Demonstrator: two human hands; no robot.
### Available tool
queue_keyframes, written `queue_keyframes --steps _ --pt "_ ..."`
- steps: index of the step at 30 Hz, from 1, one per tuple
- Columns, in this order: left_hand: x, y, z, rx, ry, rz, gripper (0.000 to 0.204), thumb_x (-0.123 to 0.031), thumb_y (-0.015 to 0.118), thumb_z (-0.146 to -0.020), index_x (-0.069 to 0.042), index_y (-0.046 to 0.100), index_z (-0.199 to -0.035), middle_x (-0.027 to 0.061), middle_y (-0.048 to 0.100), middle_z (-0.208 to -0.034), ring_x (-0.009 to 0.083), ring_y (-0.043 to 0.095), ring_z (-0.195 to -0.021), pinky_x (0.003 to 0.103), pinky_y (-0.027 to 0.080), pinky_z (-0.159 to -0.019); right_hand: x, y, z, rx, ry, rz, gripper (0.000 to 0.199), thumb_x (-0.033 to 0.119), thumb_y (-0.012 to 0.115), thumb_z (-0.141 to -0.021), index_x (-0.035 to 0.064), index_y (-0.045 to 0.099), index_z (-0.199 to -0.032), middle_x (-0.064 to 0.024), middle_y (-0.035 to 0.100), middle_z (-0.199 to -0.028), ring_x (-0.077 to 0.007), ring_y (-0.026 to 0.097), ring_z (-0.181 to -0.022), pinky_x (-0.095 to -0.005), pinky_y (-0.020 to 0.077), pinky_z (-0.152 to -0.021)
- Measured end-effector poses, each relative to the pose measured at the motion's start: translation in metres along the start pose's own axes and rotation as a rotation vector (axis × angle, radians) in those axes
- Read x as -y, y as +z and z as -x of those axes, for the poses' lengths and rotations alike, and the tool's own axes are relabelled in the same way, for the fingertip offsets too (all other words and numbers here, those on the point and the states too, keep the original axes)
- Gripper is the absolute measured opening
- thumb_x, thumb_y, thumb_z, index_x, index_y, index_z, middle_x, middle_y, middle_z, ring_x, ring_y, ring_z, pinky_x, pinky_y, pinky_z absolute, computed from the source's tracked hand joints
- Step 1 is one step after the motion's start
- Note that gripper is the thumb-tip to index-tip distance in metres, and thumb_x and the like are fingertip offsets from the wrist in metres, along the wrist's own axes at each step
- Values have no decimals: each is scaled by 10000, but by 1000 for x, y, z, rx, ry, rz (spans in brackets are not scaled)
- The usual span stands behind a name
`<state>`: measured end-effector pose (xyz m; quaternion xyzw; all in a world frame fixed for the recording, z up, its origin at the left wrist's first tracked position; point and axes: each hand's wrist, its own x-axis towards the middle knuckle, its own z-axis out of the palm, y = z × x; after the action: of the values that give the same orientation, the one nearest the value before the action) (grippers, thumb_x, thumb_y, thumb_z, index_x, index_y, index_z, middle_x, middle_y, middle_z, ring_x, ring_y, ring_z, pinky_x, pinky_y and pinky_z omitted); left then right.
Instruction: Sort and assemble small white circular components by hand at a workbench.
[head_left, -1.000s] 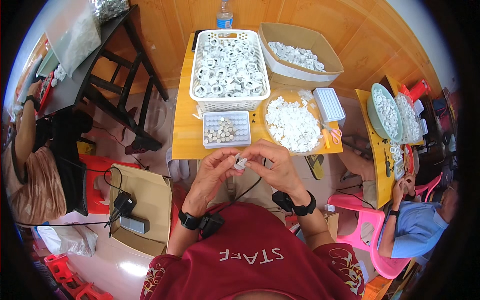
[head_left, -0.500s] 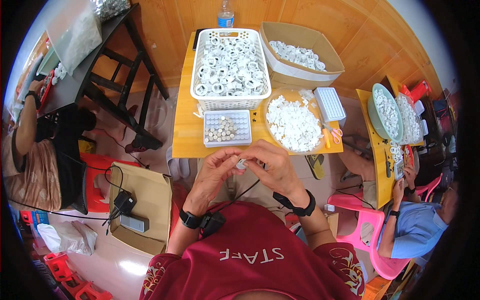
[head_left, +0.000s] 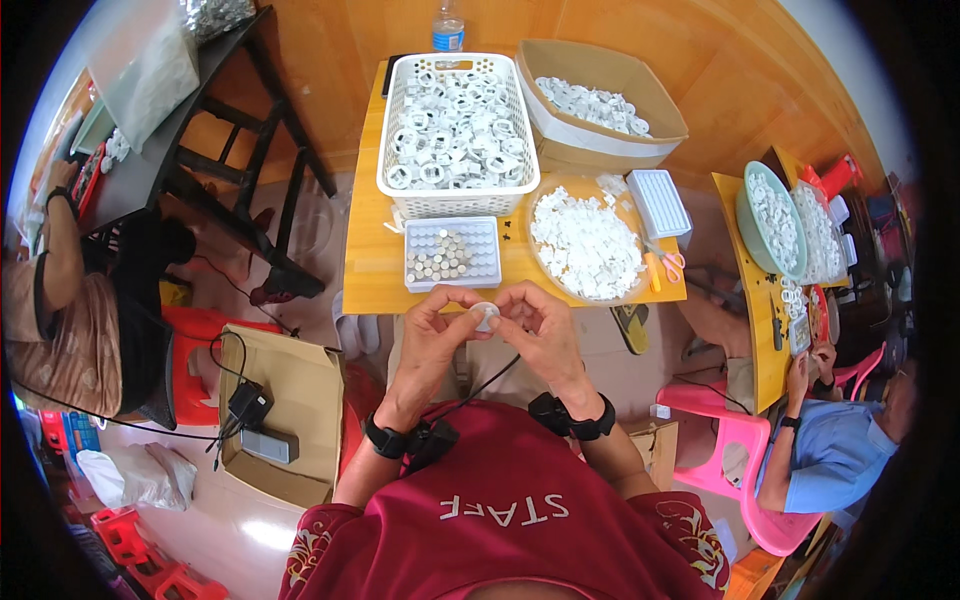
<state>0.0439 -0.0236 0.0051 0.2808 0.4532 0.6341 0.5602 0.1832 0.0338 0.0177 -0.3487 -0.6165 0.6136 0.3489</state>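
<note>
Between my two hands, just off the table's front edge, is a small round white plastic piece (head_left: 486, 316). My left hand (head_left: 437, 327) pinches its left side with thumb and fingers. On the other side, my right hand (head_left: 536, 325) grips it the same way, both thumbs on its upper face. Beyond the hands lies a white tray (head_left: 487, 262) with round pockets, and several small metal discs (head_left: 440, 258) are gathered in its left part. To the right, a round clear tub (head_left: 541, 266) holds a heap of small white plastic parts (head_left: 585, 245).
A white basket (head_left: 384, 160) of white round parts and a cardboard box (head_left: 650, 110) stand at the table's back. Scissors (head_left: 674, 264) and a white pocketed tray (head_left: 659, 203) lie at right. People work at tables on both sides; an open carton (head_left: 300, 390) sits left on the floor.
My hands have turned the white piece so its round face now shows upward. The right hand's fingers have spread and drawn back slightly from over it.
</note>
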Motion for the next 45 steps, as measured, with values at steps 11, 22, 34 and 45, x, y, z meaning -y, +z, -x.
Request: queue_keyframes --steps 11,22,34,45 --pt "3 4 0 -45 65 -144 75 -7 566 -814 14 575 -886 33 518 -916 130 612 -750 235 523 -660 -11 10 -5 -81 -11 -54 50 21 584 -716 28 555 -756 42 509 -630 -3 391 -532 -163 295 -468" --pt "6 3 0 -67 135 -214 66 -13 566 -819 27 575 -870 29 453 -923 145 611 -770 235 527 -652 -15 17 -5 -163 -37 22 45 33 602 -749 15 561 -757 37 512 -636 -14 433 -570 -164 343 -501" --pt "-13 2 -5 66 347 -773 291 71 547 -741 -7 588 -1019 85 569 -865 162 613 -785 257 511 -703 -12 3 -6 -164 -60 63 107 12 619 -753 -20 635 -854 -19 541 -707 -43 474 -594 -177 386 -527" --pt "-8 2 -8 118 611 -1200 291 29 585 -682 -20 567 -968 122 554 -798 282 579 -666 346 467 -563 -16 3 -3 -190 -16 103 141 7 627 -732 -24 646 -868 -33 542 -688 -56 477 -561 -188 384 -503"
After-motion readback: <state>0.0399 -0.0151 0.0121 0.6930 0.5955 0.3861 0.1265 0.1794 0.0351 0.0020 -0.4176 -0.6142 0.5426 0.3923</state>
